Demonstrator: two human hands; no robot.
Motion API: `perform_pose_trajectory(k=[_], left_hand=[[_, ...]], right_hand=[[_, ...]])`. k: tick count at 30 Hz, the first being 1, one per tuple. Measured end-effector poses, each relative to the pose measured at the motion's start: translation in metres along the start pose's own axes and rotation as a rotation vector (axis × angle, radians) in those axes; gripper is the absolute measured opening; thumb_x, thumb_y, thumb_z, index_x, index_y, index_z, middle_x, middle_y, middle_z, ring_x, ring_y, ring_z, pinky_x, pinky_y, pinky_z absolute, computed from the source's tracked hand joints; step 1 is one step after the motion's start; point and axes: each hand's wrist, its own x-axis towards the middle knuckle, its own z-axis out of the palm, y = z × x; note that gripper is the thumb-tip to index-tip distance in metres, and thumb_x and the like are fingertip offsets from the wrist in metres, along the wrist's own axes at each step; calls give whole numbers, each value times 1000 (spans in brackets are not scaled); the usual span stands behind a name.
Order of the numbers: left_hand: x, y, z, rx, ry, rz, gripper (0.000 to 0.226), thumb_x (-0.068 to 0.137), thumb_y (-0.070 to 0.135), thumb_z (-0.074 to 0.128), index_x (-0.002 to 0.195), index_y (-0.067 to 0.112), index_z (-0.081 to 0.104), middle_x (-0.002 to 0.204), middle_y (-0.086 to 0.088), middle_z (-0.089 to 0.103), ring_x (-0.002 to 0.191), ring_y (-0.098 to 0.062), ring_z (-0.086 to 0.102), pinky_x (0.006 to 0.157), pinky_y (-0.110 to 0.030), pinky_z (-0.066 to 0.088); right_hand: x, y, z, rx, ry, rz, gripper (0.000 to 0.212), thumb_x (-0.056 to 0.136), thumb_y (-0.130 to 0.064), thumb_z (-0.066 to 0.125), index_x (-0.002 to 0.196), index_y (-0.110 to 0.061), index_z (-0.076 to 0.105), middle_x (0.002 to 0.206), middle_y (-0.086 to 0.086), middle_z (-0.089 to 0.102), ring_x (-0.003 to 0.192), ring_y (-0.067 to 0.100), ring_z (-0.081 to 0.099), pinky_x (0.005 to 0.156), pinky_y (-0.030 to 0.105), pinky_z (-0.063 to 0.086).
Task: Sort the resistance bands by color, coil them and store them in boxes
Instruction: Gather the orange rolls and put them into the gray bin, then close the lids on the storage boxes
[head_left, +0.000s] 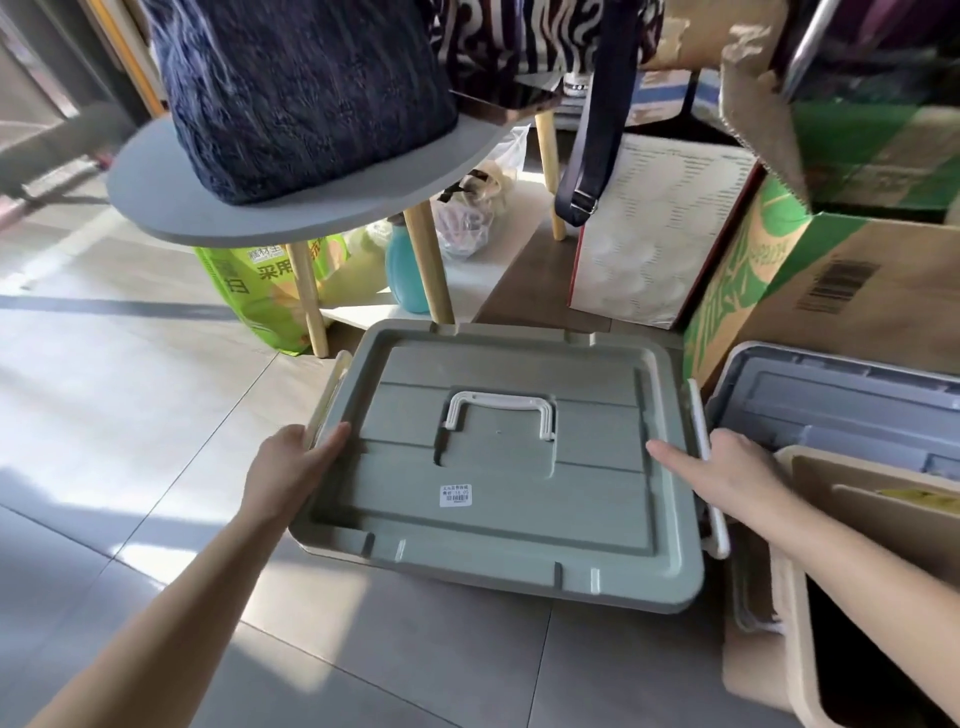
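Forearms reach in from the bottom edge, mine by remote. My left hand (291, 467) grips the left side of a grey-green plastic storage box (519, 525) on the tiled floor, thumb on top of the lid rim and fingers wrapped under, out of sight, beside a cream side latch (332, 384). My right hand (727, 467) holds the opposite side the same way, thumb straight on the lid, fingers hidden over the edge by the other latch (698, 415). A white carry handle (498, 410) lies flat in the lid's recess.

No resistance bands show anywhere; the lid is on, so I cannot tell if any are inside.

Risks, as I judge them: I cannot see whether the latches are clipped, so lifting by the rim could pull the lid free and drop the box. My right fingers sit close to a tan open bin (795, 571) and could get pinched.
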Motion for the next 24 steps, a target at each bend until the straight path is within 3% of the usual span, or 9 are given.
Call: perform_pose_trajectory(k=[3,5,11,13,14,16,19,21,24], left_hand=[[2,-3,4,19,13,44,52,74,57,56,75,6,52,70,-12,59,63,-29,53,51,-33,34],[2,-2,5,69,69,86,51,77,56,57,71,6,51,65,-11,57,62,-32,53,50,-34,33],[4,8,1,398,163,115,40,89,47,52,65,15,45,65,-7,56,63,-31,49,55,-35,39],[5,18,2,470,152,194,24,91,36,51,81,15,51,90,-17,63,79,-35,55,69,-43,47],[4,28,6,502,144,264,20,91,29,51,101,12,53,114,-21,59,99,-38,55,82,-48,46],[-2,65,24,508,59,439,59,92,32,51,141,5,31,151,-18,27,138,-33,29,109,-50,28],[-30,150,72,437,-155,684,75,94,44,44,149,7,10,158,-10,7,146,-24,8,117,-40,12],[-53,208,111,362,-281,836,75,92,41,48,149,8,12,158,-9,10,145,-23,9,118,-38,14],[-82,280,158,291,-424,919,75,88,35,54,148,10,15,155,-9,17,142,-26,17,113,-38,20]], right_hand=[[-2,-4,6,-135,69,-40,56,87,-60,47,95,-5,45,82,7,50,83,31,56,59,32,37],[-4,-5,9,-112,97,-61,52,88,-56,47,95,-5,47,79,5,50,79,31,57,55,30,36],[-5,-20,6,-270,125,-144,44,94,-46,42,66,-12,46,69,6,57,62,26,51,56,30,41],[-4,-19,6,-294,122,-165,44,94,-49,40,70,-12,47,73,6,59,63,25,51,56,30,41],[-4,-17,5,-294,107,-181,44,94,-52,39,73,-13,48,70,4,57,61,23,50,54,30,39],[-5,-10,-1,-273,34,-212,46,92,-59,36,78,-16,46,69,1,53,62,20,51,51,30,37],[-12,4,-18,-289,-104,-256,54,91,-63,35,115,-17,50,98,7,60,97,30,60,71,36,46],[-21,20,-30,-292,-112,-256,67,91,-62,37,143,-20,31,126,13,56,118,33,51,89,40,43],[-36,62,-56,-252,-39,-203,68,90,-60,40,147,-26,22,143,8,44,129,29,43,102,45,40]])
